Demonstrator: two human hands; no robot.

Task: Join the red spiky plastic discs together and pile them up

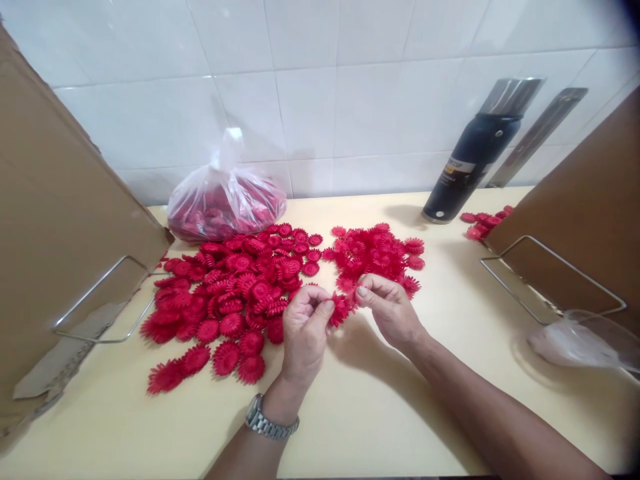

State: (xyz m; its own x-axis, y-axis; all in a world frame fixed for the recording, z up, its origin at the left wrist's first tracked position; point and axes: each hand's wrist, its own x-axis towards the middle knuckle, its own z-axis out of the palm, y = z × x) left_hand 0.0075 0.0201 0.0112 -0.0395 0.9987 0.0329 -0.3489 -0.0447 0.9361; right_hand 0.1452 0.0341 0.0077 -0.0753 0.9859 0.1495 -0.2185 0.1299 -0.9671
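Observation:
Between my two hands, just above the table, is a red flower-shaped plastic piece (pixel 341 311) with pointed petals. My left hand (pixel 306 327) pinches its left side between thumb and forefinger; a metal watch is on that wrist. With thumb and fingertips closed, my right hand (pixel 387 308) grips its right edge. A large heap of round red petal discs (pixel 235 280) spreads to the left of my left hand. Beyond my right hand lies a smaller pile of similar red pieces (pixel 375 250), looser and spikier. Fine detail at the fingertips is too small to make out.
A tied clear bag of red pieces (pixel 227 203) stands against the tiled wall. A dark flask (pixel 473 167) is at the back right. Cardboard panels (pixel 65 220) with wire stands (pixel 555 267) flank both sides. A crumpled plastic bag (pixel 575 340) lies at the right, and more red pieces (pixel 483 223) near the flask.

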